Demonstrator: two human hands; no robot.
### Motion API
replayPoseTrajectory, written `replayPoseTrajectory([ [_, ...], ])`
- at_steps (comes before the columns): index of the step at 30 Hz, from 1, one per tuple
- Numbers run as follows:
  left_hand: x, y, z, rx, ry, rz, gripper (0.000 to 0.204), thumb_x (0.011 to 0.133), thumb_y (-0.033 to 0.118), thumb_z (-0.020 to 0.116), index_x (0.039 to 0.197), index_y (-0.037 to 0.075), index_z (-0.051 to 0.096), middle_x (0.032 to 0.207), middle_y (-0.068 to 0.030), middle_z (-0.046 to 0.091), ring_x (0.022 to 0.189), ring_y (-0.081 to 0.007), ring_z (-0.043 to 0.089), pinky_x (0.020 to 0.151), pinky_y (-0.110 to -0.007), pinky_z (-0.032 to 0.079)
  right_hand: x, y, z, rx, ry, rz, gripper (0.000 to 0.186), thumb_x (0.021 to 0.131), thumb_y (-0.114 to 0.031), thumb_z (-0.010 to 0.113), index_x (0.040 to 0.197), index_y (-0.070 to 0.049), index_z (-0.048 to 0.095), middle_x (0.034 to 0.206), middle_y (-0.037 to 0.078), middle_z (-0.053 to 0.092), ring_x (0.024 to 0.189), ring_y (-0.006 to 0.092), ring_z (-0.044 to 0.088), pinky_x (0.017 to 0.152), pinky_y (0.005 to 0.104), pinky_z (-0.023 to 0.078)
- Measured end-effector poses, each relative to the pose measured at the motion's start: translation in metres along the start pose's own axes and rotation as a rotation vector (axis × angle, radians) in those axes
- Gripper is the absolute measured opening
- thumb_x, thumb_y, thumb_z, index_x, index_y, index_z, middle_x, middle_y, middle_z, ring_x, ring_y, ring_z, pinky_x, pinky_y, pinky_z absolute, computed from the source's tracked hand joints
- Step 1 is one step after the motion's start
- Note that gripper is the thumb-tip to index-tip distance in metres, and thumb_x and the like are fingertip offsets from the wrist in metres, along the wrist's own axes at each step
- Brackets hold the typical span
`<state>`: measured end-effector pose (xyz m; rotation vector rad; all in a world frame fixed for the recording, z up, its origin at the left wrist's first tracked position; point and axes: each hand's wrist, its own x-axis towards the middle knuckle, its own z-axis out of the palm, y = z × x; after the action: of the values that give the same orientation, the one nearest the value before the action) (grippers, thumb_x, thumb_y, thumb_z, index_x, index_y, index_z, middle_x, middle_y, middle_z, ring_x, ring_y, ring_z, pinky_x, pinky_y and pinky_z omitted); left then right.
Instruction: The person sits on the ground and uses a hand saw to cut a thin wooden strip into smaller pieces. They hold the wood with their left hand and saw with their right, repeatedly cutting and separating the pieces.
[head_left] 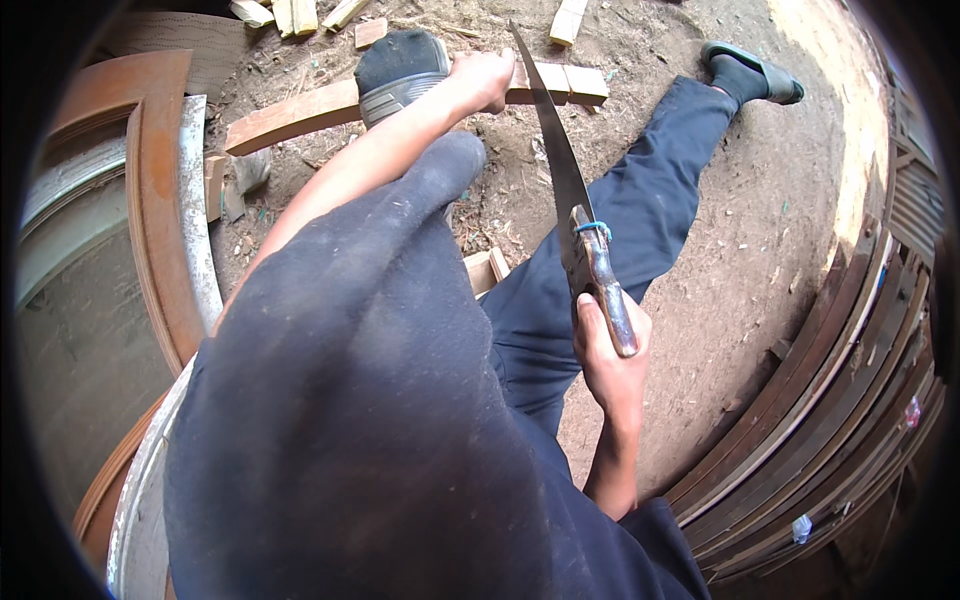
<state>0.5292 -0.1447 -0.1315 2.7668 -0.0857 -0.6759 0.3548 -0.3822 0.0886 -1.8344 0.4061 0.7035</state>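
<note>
Two hands engaged: the right hand (608, 350) is clenched on the worn handle of a long curved steel handsaw (560, 170), whose blade runs up and away to the reddish-brown curved wooden strip (290, 118). The left hand (485, 80) grips that strip just left of the blade, a dark-shod foot (400, 72) pinning it beside the hand

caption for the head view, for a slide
Right hand saws a plank with a handsaw, left hand and foot pinning it.

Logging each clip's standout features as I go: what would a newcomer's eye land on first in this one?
First, the hand saw, its long blade running up the middle of the view; the right hand grips its worn handle. Next, the curved wooden strip lying on the dirt at the top, pinned by a foot in a dark shoe and steadied by the left hand. Stacked curved wooden frames line the right edge.
</note>
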Motion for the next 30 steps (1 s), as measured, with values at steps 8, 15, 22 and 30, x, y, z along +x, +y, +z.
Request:
replayPoseTrajectory([
  [8, 0.007, 0.009, 0.003, -0.006, 0.015, 0.052, 0.045, 0.065, 0.007, 0.067, 0.102, -0.006, 0.045, 0.089, -0.025, 0.064, 0.091, -0.0384, 0.064, 0.078, -0.049, 0.051, 0.042, -0.006, 0.014, 0.006, 0.036, -0.041, 0.02, 0.091, -0.007, 0.057, 0.073, 0.0, 0.051, 0.061, -0.004, 0.041, 0.058, 0.0037, 0.035, 0.051, 0.0245, 0.031],
  [15, 0.005, -0.005, 0.004, 0.012, 0.003, -0.058, 0.051, 0.067, 0.01, 0.07, 0.109, -0.005, 0.045, 0.096, -0.0239, 0.064, 0.096, -0.0377, 0.063, 0.082, -0.052, 0.048, 0.022, -0.018, 0.012, -0.003, -0.013, -0.012, 0.02, 0.09, -0.007, 0.057, 0.071, -0.001, 0.051, 0.06, -0.005, 0.043, 0.057, 0.0031, 0.036, 0.05, 0.0247, 0.032],
  [22, 0.009, 0.002, -0.004, 0.037, 0.002, -0.033, 0.051, 0.069, 0.007, 0.069, 0.11, -0.005, 0.042, 0.1, -0.0251, 0.063, 0.1, -0.0386, 0.062, 0.085, -0.054, 0.047, 0.048, -0.001, 0.012, 0.025, 0.027, -0.062, 0.02, 0.088, -0.006, 0.058, 0.07, -0.001, 0.05, 0.06, -0.004, 0.042, 0.058, 0.003, 0.036, 0.051, 0.0245, 0.032],
  [30, 0.003, -0.009, 0.002, 0.019, 0.012, -0.071, 0.052, 0.067, 0.006, 0.07, 0.11, -0.004, 0.043, 0.099, -0.0241, 0.063, 0.1, -0.0381, 0.062, 0.085, -0.055, 0.046, 0.035, 0.009, 0.028, -0.093, 0.032, -0.185, 0.02, 0.088, -0.005, 0.057, 0.07, 0.0, 0.049, 0.06, -0.002, 0.041, 0.057, 0.0047, 0.036, 0.051, 0.0251, 0.033],
])
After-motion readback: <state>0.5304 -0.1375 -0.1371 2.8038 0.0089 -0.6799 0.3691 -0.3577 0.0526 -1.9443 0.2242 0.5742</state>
